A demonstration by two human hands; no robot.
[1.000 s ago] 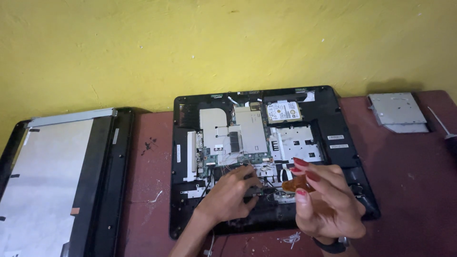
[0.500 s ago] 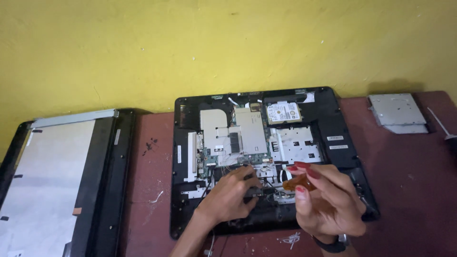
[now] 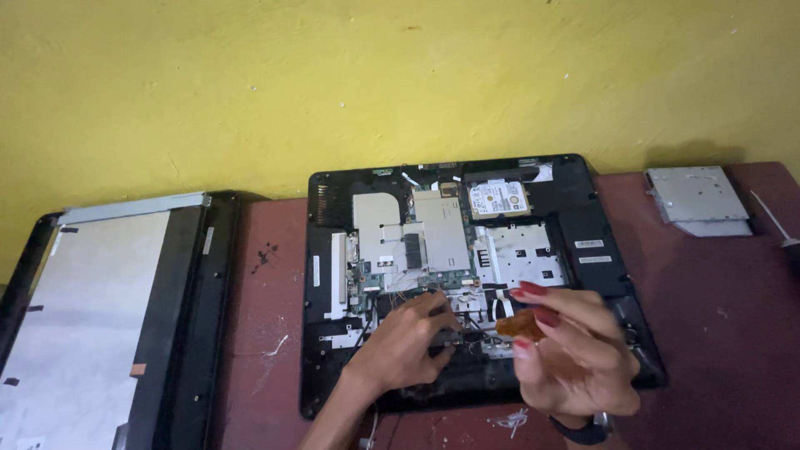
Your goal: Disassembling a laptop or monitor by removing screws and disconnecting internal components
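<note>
An opened black computer chassis [image 3: 600, 242] lies flat on the dark red table [image 3: 717, 333], its silver shields, green board and hard drive [image 3: 497, 200] exposed. My left hand [image 3: 404, 342] rests inside the lower middle of the chassis, fingertips on wires and a small black part near the board's lower edge. My right hand [image 3: 571, 350], with red nails and a dark wristwatch, hovers just right of it and pinches a small amber-orange piece [image 3: 521, 325] between thumb and fingers.
A detached screen panel [image 3: 92, 317] in a black frame lies at the left. A silver optical drive [image 3: 696, 198] sits at the far right, with a thin tool [image 3: 771, 218] beside it. Small screws [image 3: 265, 255] and white scraps lie between the panel and chassis. A yellow wall stands behind.
My right hand has risen slightly and turned the amber piece; my left hand stays in the same spot on the wires.
</note>
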